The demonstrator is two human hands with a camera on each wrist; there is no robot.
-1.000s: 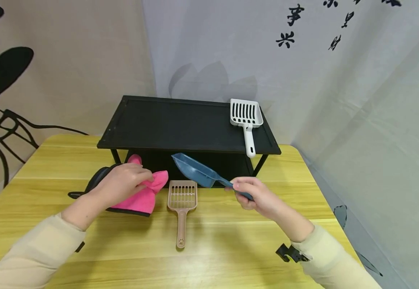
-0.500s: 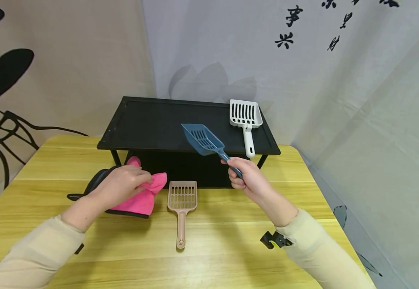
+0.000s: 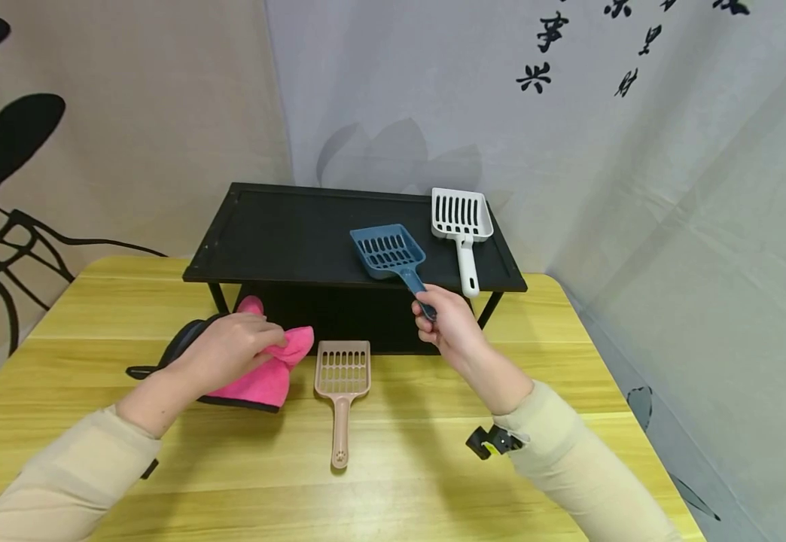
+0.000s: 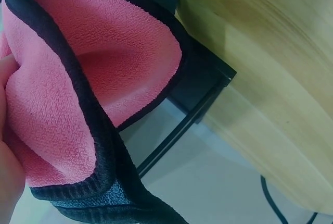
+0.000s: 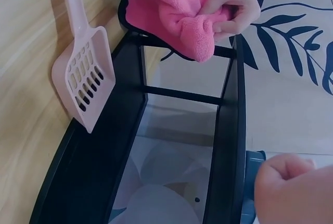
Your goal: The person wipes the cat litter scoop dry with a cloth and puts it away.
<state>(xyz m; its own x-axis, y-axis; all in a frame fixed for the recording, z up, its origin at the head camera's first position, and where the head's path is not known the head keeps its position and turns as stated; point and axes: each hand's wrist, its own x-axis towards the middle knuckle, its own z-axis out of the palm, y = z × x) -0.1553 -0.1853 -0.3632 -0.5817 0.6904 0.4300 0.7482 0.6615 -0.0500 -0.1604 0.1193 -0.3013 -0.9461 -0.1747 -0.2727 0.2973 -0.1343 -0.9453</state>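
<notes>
In the head view my right hand (image 3: 450, 320) grips the handle of a blue slotted litter scoop (image 3: 389, 250), whose head is over the top of the black shelf (image 3: 284, 226). Whether that head touches the shelf I cannot tell. My left hand (image 3: 233, 348) pinches a pink cloth with dark edging (image 3: 264, 382) in front of the shelf's left side. In the left wrist view, the pink fleece (image 4: 52, 114) and its black border fill much of the picture. Between the hands a pinkish-beige litter scoop (image 3: 342, 380) lies on the table, handle toward me.
A white litter scoop (image 3: 464, 218) lies at the right end of the shelf top, its handle overhanging the front edge. The shelf has a lower level and stands on a wooden table (image 3: 406, 467). A printed curtain (image 3: 379, 90) hangs behind.
My right hand has carried the blue scoop up and back, from in front of the shelf to over its top, turning the slotted face upward. The left hand and cloth stay nearly still.
</notes>
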